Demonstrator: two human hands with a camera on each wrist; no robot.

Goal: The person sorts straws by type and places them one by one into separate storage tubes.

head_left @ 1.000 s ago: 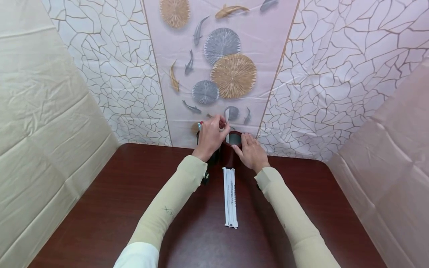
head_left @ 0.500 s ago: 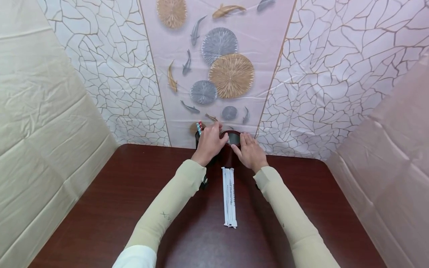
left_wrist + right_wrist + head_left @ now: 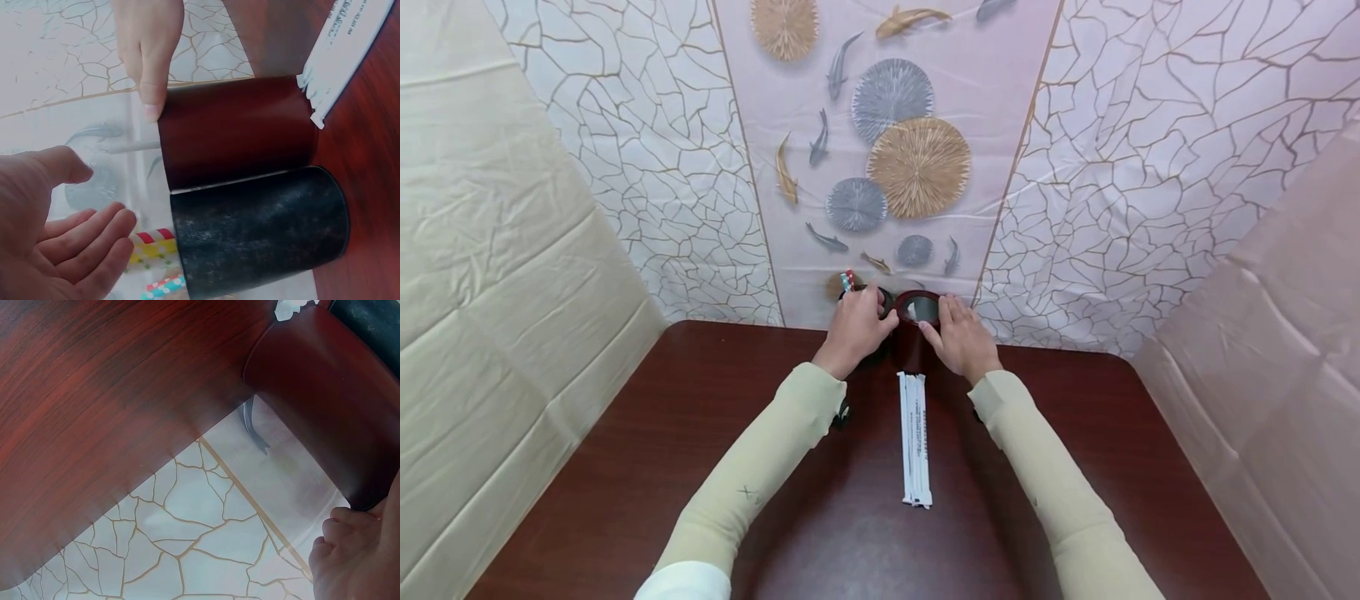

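Observation:
My left hand [image 3: 856, 327] hovers over the black cylindrical holder [image 3: 262, 231], thumb and fingers spread apart with nothing between them. Patterned paper straws [image 3: 153, 250], striped, yellow and dotted, stick out of that holder. Touching it is a dark red cylindrical holder [image 3: 237, 131]. One thin white wrapped stick [image 3: 134, 147] juts past its rim; its lower part is hidden inside. My right hand [image 3: 964, 337] rests against the red holder's right side, fingers fairly straight and thumb at the near rim. Several slim white paper-wrapped packets [image 3: 914, 442] with printed text lie on the table before the holders.
The dark red-brown wooden table [image 3: 700, 467] has rounded back corners. Close behind it hangs a patterned cloth backdrop [image 3: 917, 167] with fish and round motifs. Beige cloth [image 3: 490, 275] stands along the left side, and similar cloth [image 3: 1277, 333] borders the right.
A second ago my left hand pinched a white wrapped stick above the red holder. The stick went down into it; my left hand let go and moved left. My right hand stayed put.

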